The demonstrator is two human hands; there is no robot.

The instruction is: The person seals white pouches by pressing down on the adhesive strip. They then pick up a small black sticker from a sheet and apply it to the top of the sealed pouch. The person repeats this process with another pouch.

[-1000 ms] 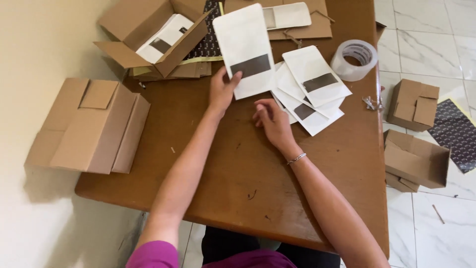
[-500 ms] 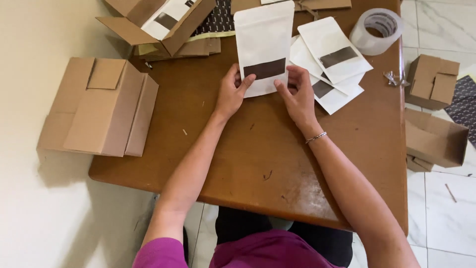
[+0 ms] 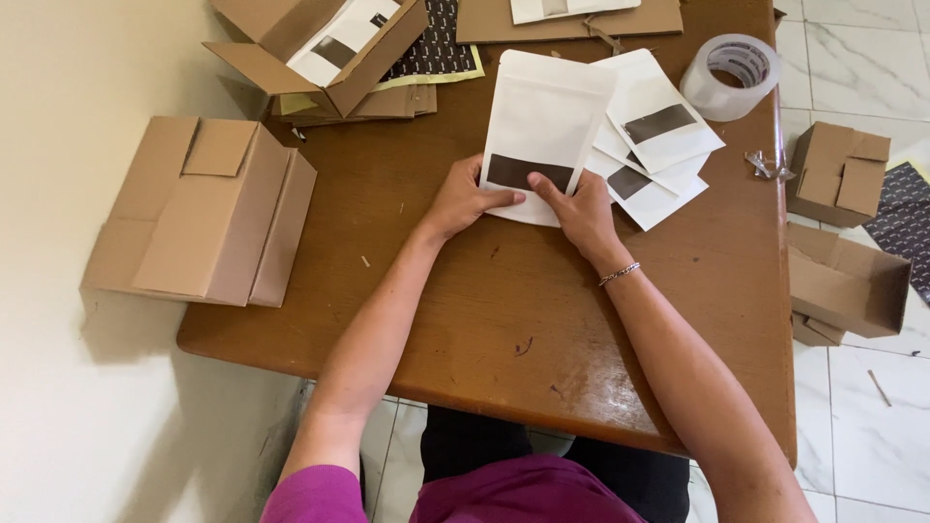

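A white flat pouch (image 3: pixel 542 126) with a dark rectangular window lies on the brown wooden table (image 3: pixel 436 281). My left hand (image 3: pixel 463 199) grips its lower left corner, thumb on top. My right hand (image 3: pixel 578 210) presses on its lower right edge, fingers over the window's end. Several more white pouches (image 3: pixel 659 136) with dark windows lie fanned out just to the right, partly under the held one.
A roll of clear tape (image 3: pixel 728 76) sits at the table's far right. An open cardboard box (image 3: pixel 325 48) holding a pouch stands at the back left. A closed box (image 3: pixel 203 208) overhangs the left edge. More boxes (image 3: pixel 843 281) lie on the tiled floor at right.
My right hand moved from the table onto the pouch, joining my left hand. Both hands now hold its lower edge, and the pouch has been drawn nearer to me.
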